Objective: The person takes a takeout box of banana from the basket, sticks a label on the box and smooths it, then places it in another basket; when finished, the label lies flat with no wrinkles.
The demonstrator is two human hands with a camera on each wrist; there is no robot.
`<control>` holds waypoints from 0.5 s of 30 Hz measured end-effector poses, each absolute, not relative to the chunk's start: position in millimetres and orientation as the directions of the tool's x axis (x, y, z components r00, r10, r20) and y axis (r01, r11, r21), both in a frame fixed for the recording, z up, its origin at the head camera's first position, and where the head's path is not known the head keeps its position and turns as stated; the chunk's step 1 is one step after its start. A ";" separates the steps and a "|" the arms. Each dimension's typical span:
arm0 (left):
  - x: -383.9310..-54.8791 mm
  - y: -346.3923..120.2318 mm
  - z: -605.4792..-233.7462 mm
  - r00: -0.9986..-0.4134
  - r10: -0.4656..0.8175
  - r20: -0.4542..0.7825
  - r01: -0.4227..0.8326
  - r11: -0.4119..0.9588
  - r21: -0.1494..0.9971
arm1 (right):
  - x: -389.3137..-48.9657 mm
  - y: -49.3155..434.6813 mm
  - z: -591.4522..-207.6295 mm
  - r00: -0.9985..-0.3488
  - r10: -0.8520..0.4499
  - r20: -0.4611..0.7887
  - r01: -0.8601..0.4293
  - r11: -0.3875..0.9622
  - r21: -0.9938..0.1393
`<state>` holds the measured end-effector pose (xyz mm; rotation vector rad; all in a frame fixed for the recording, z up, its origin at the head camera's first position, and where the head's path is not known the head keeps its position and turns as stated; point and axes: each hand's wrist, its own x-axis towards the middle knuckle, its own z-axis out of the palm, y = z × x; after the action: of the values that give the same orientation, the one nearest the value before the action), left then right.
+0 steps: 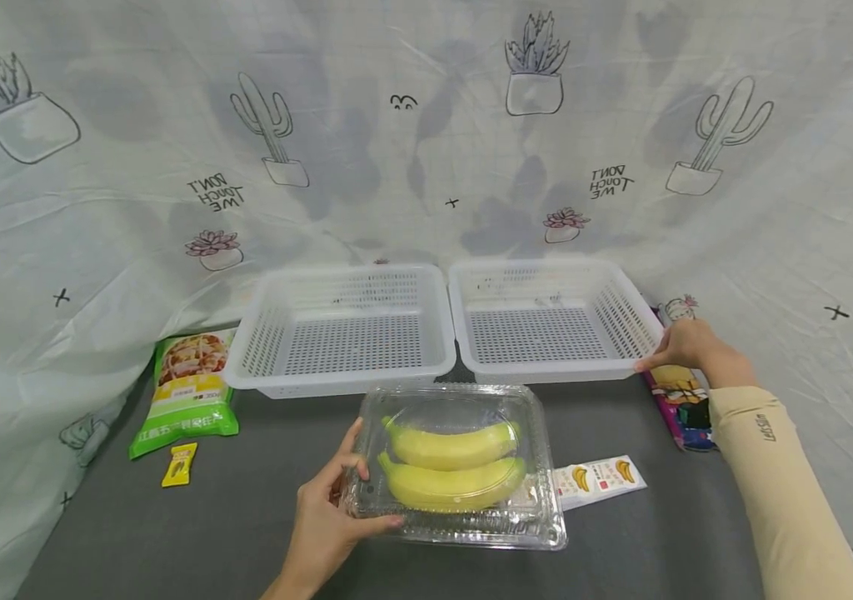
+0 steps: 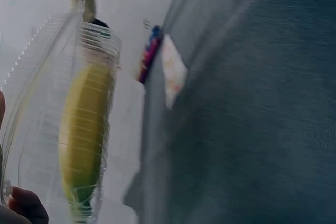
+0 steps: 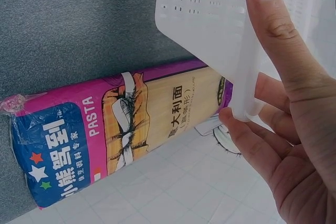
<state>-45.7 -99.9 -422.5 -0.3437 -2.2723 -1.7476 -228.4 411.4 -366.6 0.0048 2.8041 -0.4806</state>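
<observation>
Over the grey table (image 1: 224, 533), the left hand (image 1: 327, 510) grips a clear box (image 1: 486, 537) of two bananas (image 1: 456, 485), and the right hand (image 1: 692, 346) grips the near outer corner of the right white basket (image 1: 546, 368).

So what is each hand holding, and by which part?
The left hand holds the clear container of bananas by its left side; the right hand grips the right basket by its rim, near right corner.
</observation>
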 end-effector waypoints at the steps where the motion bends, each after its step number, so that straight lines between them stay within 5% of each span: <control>1: -45.2 -102.3 -426.5 -0.941 0.030 0.337 0.333 0.256 0.908 | -228.4 411.3 -366.6 -0.956 -0.046 -0.288 0.052 0.945 -0.322; 15: -45.5 -144.3 -464.9 -0.962 0.002 0.274 0.255 0.375 0.891 | -229.0 411.8 -367.6 -0.957 -0.041 -0.286 0.054 0.947 -0.317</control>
<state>-45.5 -144.3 -464.9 -0.2294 -2.4086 -1.6225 -229.0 411.8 -367.6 0.0100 2.8100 -0.4698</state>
